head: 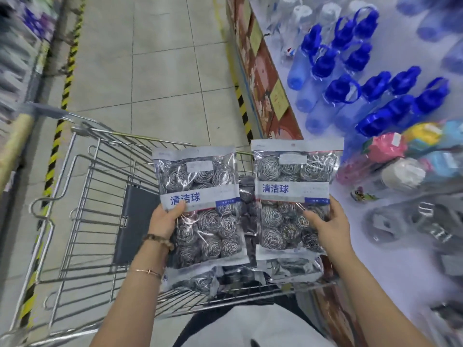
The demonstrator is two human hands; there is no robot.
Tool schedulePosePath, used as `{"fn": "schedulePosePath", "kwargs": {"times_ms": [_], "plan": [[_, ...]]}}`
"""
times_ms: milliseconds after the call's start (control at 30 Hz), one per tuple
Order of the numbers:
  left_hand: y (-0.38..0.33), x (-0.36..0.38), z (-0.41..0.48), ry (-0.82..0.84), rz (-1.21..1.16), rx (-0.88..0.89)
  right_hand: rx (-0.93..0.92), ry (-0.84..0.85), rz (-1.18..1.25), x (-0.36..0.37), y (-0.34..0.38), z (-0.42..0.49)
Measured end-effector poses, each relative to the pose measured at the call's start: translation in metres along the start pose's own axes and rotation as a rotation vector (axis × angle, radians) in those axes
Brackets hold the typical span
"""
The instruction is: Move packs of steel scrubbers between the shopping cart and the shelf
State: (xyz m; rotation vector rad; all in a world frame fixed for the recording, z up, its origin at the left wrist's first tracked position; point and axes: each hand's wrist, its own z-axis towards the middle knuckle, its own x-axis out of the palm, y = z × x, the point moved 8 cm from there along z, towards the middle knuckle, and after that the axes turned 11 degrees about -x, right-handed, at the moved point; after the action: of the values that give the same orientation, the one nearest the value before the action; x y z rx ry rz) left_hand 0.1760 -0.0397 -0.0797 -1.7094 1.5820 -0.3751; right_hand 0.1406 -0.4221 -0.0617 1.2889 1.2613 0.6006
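Two-handed: pinching the left pack (198, 176) of steel scrubbers by its edge in the left hand (164, 220), thumb across the label, and gripping the right pack (288, 171) likewise in the right hand (328, 226). Holding both upright over the near right of the cart (82, 186), above spare packs (290, 269) lying inside. Risking slick film slipping from such edge pinches, or toppling the blue bottles (343, 91) while swinging right onto the crowded shelf (380, 271).

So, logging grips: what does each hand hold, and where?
Left hand grips the left pack at its left edge; right hand grips the right pack at its right edge.
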Motion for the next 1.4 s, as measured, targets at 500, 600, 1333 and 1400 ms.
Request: {"fn": "schedulePosePath", "kwargs": {"times_ms": [500,600,1333,1400], "plan": [[0.026,0.053,-0.054,0.345,0.238,0.162,0.175,-0.499,0.08,-0.063,-0.037,-0.184],[0.019,0.079,-0.079,0.441,0.3,0.241,0.214,-0.569,0.097,-0.085,-0.043,-0.215],[0.188,0.312,-0.374,1.021,0.752,0.469,0.392,-1.271,0.217,-0.27,-0.171,-0.574],[0.218,0.322,-0.409,1.041,0.774,0.476,0.405,-1.336,0.244,-0.285,-0.189,-0.615]]}}
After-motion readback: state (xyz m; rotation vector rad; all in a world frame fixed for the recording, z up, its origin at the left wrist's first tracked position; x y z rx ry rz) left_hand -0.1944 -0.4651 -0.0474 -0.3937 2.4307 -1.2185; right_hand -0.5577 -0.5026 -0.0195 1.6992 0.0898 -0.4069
